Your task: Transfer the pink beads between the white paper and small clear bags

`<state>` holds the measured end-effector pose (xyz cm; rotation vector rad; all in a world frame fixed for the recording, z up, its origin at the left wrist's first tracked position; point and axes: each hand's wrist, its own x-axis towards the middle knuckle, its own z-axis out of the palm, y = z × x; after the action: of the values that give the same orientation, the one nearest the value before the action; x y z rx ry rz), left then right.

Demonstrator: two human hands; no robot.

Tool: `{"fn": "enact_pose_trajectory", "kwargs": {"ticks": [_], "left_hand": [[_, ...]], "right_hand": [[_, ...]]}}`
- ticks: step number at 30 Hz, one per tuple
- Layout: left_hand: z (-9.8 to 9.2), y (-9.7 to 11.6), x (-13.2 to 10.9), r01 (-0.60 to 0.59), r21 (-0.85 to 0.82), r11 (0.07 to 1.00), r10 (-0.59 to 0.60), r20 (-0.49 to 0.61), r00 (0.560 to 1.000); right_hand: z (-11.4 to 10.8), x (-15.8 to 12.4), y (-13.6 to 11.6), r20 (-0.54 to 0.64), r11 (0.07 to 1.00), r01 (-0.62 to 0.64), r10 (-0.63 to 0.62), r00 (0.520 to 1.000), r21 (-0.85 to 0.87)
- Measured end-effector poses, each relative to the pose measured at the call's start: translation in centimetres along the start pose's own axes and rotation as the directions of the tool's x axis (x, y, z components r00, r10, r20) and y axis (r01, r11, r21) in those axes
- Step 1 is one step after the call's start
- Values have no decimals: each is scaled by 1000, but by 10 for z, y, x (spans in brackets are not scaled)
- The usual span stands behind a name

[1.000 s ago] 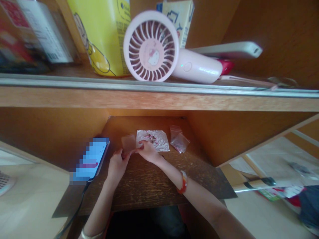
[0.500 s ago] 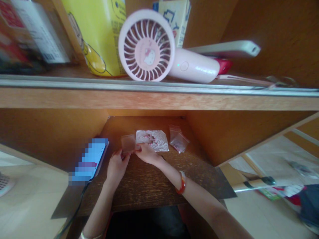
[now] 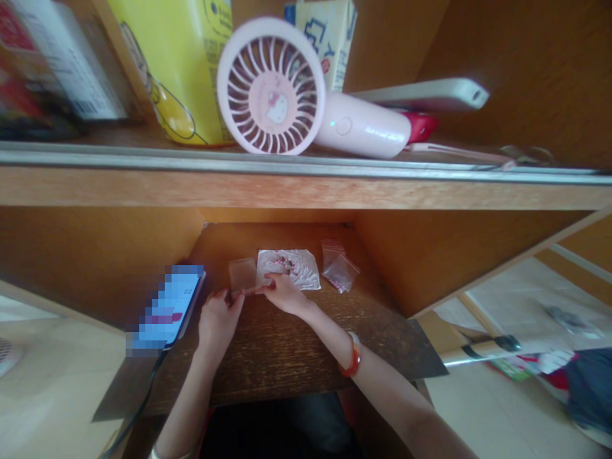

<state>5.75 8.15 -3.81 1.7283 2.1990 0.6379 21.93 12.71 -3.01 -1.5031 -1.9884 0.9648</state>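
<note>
A small clear plastic zip bag lies on the dark wooden desk, its near edge reaching my fingers. At the left end of that edge my left hand is closed, thumb and fingertips pinching it. My right hand pinches near its right end, and a thin pinkish line runs between the two hands. Just beyond my right hand lies a crumpled white tissue carrying small pink and dark beads. To its right are more clear zip bags, one with small pink pieces inside.
A lit phone with a cable leans at the left. The shelf edge crosses above the desk, bearing a pink handheld fan, a yellow container and a carton. Wooden side panels flank the desk.
The view has shifted slightly, moving everything a little left. My left hand has moved slightly left relative to the bag; my right hand stays nearly in place.
</note>
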Motion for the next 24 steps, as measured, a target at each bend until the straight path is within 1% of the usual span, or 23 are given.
{"fn": "enact_pose_trajectory", "kwargs": {"ticks": [5, 10, 12, 14, 17, 20, 21, 22, 23, 24], "left_hand": [[-1, 0, -1, 13, -63, 998, -14, -18, 1000], [-2, 1, -3, 7, -18, 1000, -7, -31, 1000], [-2, 1, -3, -1, 2, 1000, 1, -41, 999], [-3, 2, -2, 10, 2, 1000, -10, -81, 997], [-6, 3, 2, 23, -42, 999, -28, -131, 991], [-9, 8, 7, -22, -120, 993, 8, -121, 993], [-10, 11, 8, -37, -142, 989, 21, -114, 993], [-10, 15, 9, -48, -161, 986, 32, -103, 994], [-10, 21, 9, -56, -174, 983, 43, -81, 996], [-11, 28, 8, -64, -183, 981, 56, -49, 997]], "right_hand": [[0, -5, -2, 64, 999, -19, 16, 998, 32], [6, -5, 0, 83, 997, 11, -18, 996, 82], [7, -5, 0, 83, 998, 15, -20, 996, 62], [2, -6, -2, 55, 1000, 26, -27, 998, 11], [-18, -12, -4, -72, 995, 2, -9, 997, -104], [-51, -21, 1, -225, 956, -172, 118, 967, -237], [-63, -24, 6, -268, 930, -240, 165, 949, -278], [-75, -26, 12, -323, 895, -328, 227, 919, -304], [-86, -28, 21, -370, 863, -389, 263, 891, -324], [-96, -30, 30, -413, 834, -425, 269, 870, -352]]}}
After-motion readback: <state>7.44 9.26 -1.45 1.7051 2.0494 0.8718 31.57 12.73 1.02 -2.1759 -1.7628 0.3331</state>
